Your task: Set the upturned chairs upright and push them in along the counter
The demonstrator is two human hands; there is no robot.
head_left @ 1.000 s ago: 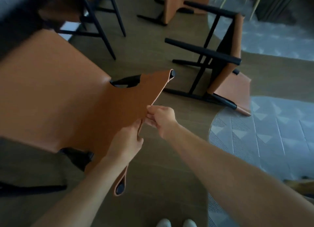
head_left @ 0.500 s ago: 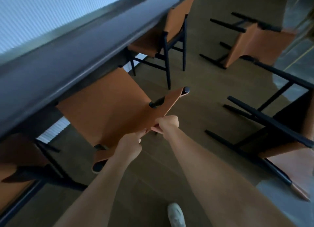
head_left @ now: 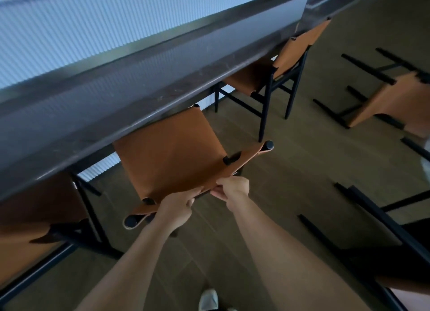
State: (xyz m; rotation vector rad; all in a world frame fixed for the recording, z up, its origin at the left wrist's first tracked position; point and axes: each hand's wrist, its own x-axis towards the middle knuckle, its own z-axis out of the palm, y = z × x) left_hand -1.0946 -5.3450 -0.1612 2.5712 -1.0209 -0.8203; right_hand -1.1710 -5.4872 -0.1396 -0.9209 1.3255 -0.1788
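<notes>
Pushed chair (head_left: 167, 148) further in than half a second ago; stands upright, seat front tucked under worktop (head_left: 162, 73) edge. Means nearly done with this one, with toppled chairs (head_left: 391, 101) left to lift at right. Clamped on backrest top with left grip (head_left: 176, 208) and right grip (head_left: 232, 187) alike. Looks tan leather slung over black frame.

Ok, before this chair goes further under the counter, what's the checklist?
1. Left hand grip on chair back edge: ok, fingers curled over it.
2. Right hand grip: ok, same edge.
3. Chair upright: ok, seat faces up.
4. Seat fully under counter: not ok, only the front.
5. Legs clearing neighbouring chair: cannot tell, hidden.
6. Upturned chairs righted: not ok, two lie at right.
</notes>
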